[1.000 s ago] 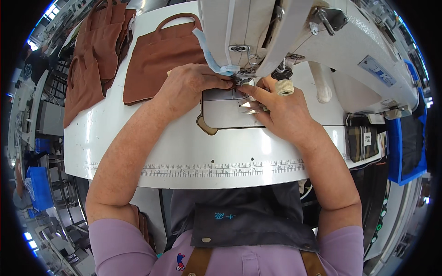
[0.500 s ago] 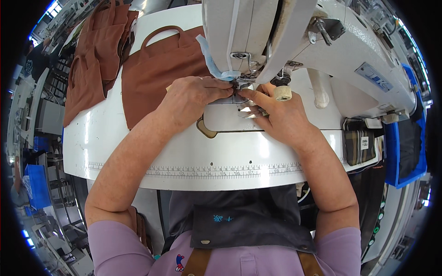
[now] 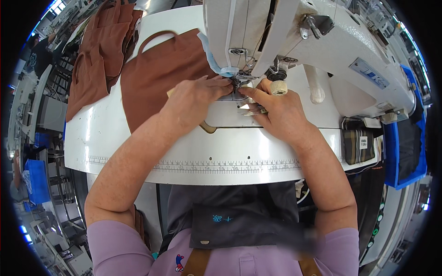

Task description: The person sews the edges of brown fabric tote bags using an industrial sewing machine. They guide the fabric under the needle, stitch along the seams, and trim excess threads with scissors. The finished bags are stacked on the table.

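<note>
A brown bag panel [image 3: 159,69] with a loop handle lies on the sewing machine bed, its right end at the presser foot [image 3: 236,84]. My left hand [image 3: 191,99] rests on the panel's right part, fingers stretched flat and their tips beside the foot; its thumb is hidden. Just right of the needle, my right hand [image 3: 283,110] reaches in with its index finger pointing at the foot. Metal thread snips [image 3: 251,109] are tucked in that hand, blades sticking out to the left. Whether its fingertips also touch the fabric is hard to see.
The white sewing machine [image 3: 340,50] overhangs the far right. Brown bag pieces [image 3: 99,55] are piled at the table's left edge. A printed ruler [image 3: 207,166] runs along the front edge. Plaid fabric [image 3: 357,145] lies at right, beside a blue bin [image 3: 398,161].
The left hand's fingers have flattened over the panel, and the panel's right part has shifted slightly beneath them. My right hand keeps its place with the snips. The whole view has tilted slightly.
</note>
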`<state>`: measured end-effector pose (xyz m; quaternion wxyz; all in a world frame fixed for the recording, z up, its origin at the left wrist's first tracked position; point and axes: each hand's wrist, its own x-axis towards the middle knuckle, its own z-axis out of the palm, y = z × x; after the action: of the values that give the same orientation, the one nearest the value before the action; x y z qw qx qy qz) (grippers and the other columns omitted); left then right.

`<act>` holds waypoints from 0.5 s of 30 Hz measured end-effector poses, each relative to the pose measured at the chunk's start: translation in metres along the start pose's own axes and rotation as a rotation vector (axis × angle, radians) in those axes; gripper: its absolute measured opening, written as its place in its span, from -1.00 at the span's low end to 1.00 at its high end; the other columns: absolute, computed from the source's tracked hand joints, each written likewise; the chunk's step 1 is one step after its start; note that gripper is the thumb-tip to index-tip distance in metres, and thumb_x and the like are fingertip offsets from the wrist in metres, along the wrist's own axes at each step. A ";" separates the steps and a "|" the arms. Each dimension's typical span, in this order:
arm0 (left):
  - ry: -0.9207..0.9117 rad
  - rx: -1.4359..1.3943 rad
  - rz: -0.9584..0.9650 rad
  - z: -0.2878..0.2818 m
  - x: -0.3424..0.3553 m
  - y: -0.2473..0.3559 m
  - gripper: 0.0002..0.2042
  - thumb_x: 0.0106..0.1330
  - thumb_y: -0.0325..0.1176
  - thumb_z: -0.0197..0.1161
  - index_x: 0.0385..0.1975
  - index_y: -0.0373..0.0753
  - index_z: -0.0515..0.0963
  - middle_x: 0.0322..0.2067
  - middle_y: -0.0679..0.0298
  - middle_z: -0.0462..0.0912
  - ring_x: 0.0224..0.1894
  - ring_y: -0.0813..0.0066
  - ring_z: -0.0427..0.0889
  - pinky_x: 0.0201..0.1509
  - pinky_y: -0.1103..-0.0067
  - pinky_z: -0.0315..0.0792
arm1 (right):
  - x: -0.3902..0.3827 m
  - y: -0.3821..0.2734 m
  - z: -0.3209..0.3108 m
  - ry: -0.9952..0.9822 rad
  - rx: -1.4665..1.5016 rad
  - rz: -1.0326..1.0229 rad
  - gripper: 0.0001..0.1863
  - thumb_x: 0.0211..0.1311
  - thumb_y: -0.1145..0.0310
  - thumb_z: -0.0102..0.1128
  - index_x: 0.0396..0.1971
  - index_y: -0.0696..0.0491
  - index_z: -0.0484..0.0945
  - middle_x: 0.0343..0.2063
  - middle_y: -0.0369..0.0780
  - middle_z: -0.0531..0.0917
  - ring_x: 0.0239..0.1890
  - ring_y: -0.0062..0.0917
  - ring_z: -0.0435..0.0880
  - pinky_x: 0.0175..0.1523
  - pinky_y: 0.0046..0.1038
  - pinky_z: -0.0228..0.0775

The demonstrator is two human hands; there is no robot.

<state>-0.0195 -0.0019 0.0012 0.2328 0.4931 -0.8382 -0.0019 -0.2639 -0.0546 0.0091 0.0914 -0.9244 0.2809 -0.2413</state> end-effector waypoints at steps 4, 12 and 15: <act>-0.115 0.154 -0.097 0.004 -0.012 0.042 -0.51 0.25 -0.51 0.12 0.22 -0.45 0.53 0.23 -0.10 0.59 0.31 0.02 0.56 0.44 0.23 0.43 | -0.003 0.003 0.002 -0.073 -0.064 0.008 -0.59 0.16 0.29 0.47 0.06 -0.13 0.72 -0.26 -0.11 0.67 -0.33 -0.22 0.75 -0.25 -0.22 0.61; -0.083 -0.033 0.096 -0.013 -0.018 0.020 -0.44 0.20 -0.15 0.42 0.19 -0.28 0.60 0.22 0.03 0.61 0.25 0.04 0.60 0.45 0.13 0.38 | -0.003 0.004 0.004 -0.024 -0.059 -0.038 -0.60 0.17 0.27 0.45 0.06 -0.15 0.72 -0.30 -0.11 0.67 -0.36 -0.22 0.75 -0.23 -0.21 0.61; -0.092 -0.117 0.234 -0.016 -0.012 -0.005 -0.44 0.20 -0.17 0.43 0.21 -0.25 0.59 0.29 0.05 0.55 0.33 0.03 0.52 0.50 0.09 0.31 | -0.003 0.006 0.007 -0.022 -0.064 -0.038 -0.61 0.20 0.26 0.44 0.06 -0.15 0.73 -0.29 -0.11 0.67 -0.36 -0.22 0.75 -0.23 -0.20 0.61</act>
<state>-0.0044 0.0088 0.0096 0.2213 0.3770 -0.8982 -0.0462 -0.2652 -0.0576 0.0002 0.0604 -0.9346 0.2699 -0.2236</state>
